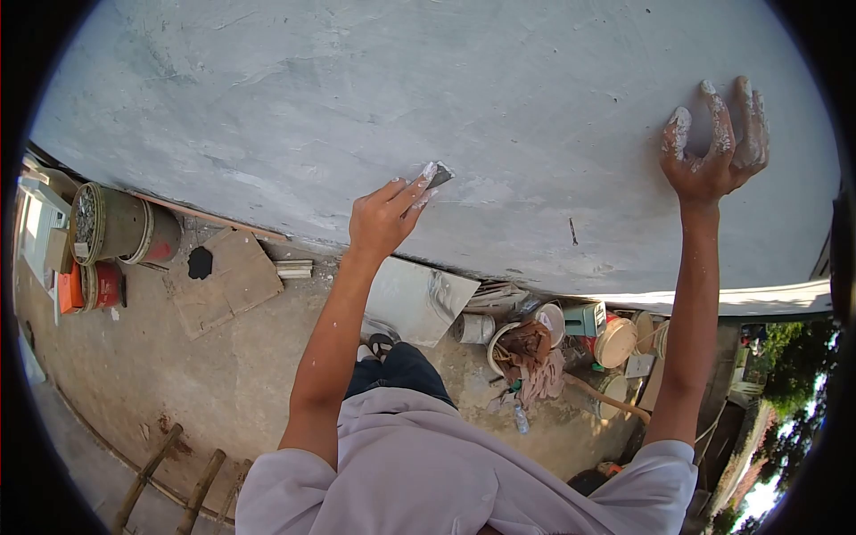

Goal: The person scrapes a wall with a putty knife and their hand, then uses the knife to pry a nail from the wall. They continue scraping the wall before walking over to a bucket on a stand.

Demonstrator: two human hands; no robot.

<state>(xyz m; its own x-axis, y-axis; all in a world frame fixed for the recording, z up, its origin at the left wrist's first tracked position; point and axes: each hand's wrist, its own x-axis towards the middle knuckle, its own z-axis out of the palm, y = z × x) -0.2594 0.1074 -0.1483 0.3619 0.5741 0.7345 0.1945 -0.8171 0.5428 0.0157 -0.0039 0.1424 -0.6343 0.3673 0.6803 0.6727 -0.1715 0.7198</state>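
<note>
In the head view, my left hand is closed on a small dark scraper, its flat face close against the grey plastered wall. White paste coats the fingertips of this hand. Farther right and higher up, my right hand is spread against the wall with its fingers apart and nothing in them. Its fingers are thickly smeared with white paste. The wall's surface has pale streaks and shallow ridges, and a thin dark mark lies between the two hands.
Buckets and a flattened cardboard sheet lie on the floor at left. A glossy panel leans at the wall's foot. Right of it are a bucket with brown cloth, a plastic bottle and more pails. Wooden poles show lower left.
</note>
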